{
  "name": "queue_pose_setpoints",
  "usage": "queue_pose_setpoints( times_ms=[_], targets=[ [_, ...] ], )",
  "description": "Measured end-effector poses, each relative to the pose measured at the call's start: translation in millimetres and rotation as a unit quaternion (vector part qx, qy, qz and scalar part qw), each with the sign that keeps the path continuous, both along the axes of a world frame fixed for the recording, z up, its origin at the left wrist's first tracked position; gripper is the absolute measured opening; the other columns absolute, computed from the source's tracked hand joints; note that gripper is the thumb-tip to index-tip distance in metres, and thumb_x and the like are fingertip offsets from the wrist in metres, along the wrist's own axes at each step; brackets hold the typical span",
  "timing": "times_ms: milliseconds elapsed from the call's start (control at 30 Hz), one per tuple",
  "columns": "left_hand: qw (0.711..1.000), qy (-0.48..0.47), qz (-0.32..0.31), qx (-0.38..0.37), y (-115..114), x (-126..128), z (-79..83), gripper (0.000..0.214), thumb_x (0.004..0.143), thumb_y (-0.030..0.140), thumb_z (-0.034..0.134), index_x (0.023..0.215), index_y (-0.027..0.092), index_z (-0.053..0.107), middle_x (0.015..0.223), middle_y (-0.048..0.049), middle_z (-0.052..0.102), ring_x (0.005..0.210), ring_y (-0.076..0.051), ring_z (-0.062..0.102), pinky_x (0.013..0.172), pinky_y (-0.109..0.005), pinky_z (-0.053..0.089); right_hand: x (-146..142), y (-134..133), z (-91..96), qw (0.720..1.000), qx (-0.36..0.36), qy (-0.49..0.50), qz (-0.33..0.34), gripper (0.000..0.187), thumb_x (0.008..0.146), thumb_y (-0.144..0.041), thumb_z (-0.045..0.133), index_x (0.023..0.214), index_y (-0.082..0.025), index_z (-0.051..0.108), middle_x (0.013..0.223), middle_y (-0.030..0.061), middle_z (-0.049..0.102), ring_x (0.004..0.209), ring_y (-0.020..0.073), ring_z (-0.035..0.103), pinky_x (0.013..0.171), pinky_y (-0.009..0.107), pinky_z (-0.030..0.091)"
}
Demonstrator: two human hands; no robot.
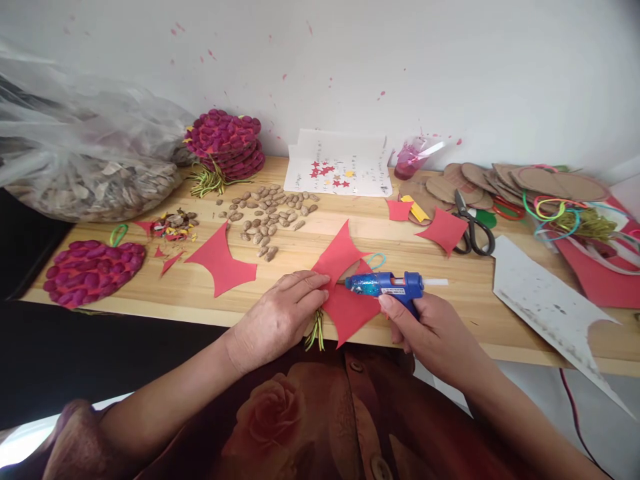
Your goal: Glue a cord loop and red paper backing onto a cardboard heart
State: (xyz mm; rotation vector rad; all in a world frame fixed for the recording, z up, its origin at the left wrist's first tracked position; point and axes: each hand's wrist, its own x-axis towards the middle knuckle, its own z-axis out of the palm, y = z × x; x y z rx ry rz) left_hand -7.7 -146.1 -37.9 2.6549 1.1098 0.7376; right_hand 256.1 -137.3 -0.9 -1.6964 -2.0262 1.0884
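Observation:
My right hand [427,327] is closed around the handle of a blue hot glue gun [385,285], with a white glue stick [437,282] poking out of its back end. The nozzle points left at a cut red paper [350,317] by the table's front edge. My left hand [280,313] grips the left side of this paper, its thumb mostly hidden. Brown cardboard shows through a gap in the paper. From underneath come a yellow-green and dark tassel [315,331] and a light-blue loop [377,261].
Left: a plum-coloured shell-covered piece [95,272], paper scraps, a red cutout [220,261], a stack of finished pieces [225,143] and a bag of shells [95,187]. Behind: loose peanut shells [265,217] and a white sheet [337,157]. Right: scissors [473,227], cardboard discs [545,181], white board [550,320].

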Motion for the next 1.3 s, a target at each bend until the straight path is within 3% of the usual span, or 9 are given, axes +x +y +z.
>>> queue_pose_setpoints(
  times_ms=[300,433,600,933,1300],
  targets=[
    [1.000,0.009,-0.018,-0.021,8.8,-2.0,2.5,0.024,0.097,0.009,0.051,0.119,0.014,0.058,0.125,-0.0100,0.066,0.114,-0.022,0.060,0.100,-0.040,0.052,-1.3,1.3,3.1,0.997,0.078,-0.004,0.026,0.045,0.099,-0.049,0.042,0.063,-0.023,0.048,0.055,-0.0003,0.060,0.056,0.0168,0.056,0.059,0.029,0.041],
    [1.000,-0.013,0.006,-0.017,10.8,0.5,-1.8,0.033,0.096,0.008,0.051,0.128,0.013,0.055,0.127,-0.0122,0.064,0.110,-0.022,0.060,0.098,-0.040,0.055,-2.1,0.9,2.8,0.994,0.102,-0.010,0.032,0.045,0.099,-0.047,0.043,0.062,-0.023,0.047,0.055,-0.0001,0.059,0.059,0.0175,0.058,0.060,0.029,0.040],
    [0.999,0.011,0.023,0.019,13.9,3.8,-3.7,0.035,0.097,0.008,0.047,0.131,0.011,0.053,0.133,-0.0161,0.059,0.112,-0.023,0.059,0.097,-0.041,0.056,-1.6,0.7,1.4,0.993,0.113,-0.018,0.020,0.044,0.099,-0.049,0.043,0.064,-0.023,0.050,0.057,0.0010,0.062,0.058,0.0179,0.058,0.059,0.029,0.039],
    [0.998,0.053,0.023,0.014,21.3,7.5,2.1,0.043,0.089,-0.003,0.047,0.129,0.007,0.056,0.132,-0.0155,0.060,0.104,-0.023,0.057,0.095,-0.040,0.056,0.9,2.8,-3.1,0.990,0.134,-0.050,0.015,0.045,0.099,-0.050,0.042,0.066,-0.022,0.052,0.064,0.0029,0.065,0.055,0.0169,0.054,0.058,0.030,0.035],
    [0.995,0.094,0.010,0.006,39.0,10.7,-2.4,0.050,0.092,0.001,0.046,0.140,0.014,0.051,0.140,-0.0142,0.054,0.112,-0.024,0.056,0.100,-0.041,0.052,2.3,3.1,-5.5,0.984,0.165,-0.072,0.016,0.045,0.099,-0.049,0.040,0.087,-0.018,0.070,0.078,0.0076,0.071,0.072,0.0242,0.064,0.066,0.033,0.042]
  ],
)
